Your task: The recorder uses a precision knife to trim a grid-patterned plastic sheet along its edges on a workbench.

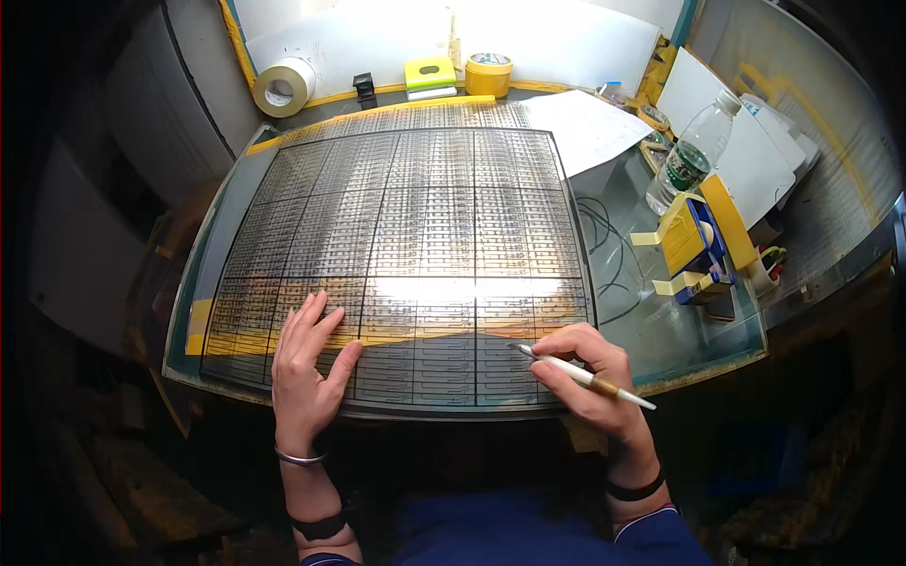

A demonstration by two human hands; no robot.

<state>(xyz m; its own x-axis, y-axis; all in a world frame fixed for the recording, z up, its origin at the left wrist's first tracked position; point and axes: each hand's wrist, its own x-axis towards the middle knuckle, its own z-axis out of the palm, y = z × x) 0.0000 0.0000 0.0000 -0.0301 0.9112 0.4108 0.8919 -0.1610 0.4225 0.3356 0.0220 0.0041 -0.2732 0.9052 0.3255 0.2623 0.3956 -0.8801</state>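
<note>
A large dark sheet [420,203] with a grid of fine circuit-like lines lies over the glass-topped table. My left hand [313,363] rests on its near left part, fingers spread and holding nothing. In my right hand [595,373], pinched between thumb and fingers, is a slim white pen-like tool [582,374] with a brownish band. Its dark, narrow tip points left, at or just above the sheet's near right part; whether it touches, I cannot tell. Yellow tape [199,327] shows at the sheet's left edge, and a yellowish band crosses beneath the pattern between my hands.
Along the back stand a tape roll [285,88], a black clip [364,88], a yellow-green hole punch [430,74] and a yellow tub [488,74]. White paper [595,130] lies behind. To the right are a plastic bottle [694,151], a blue tape dispenser [700,241] and a thin cable [613,250].
</note>
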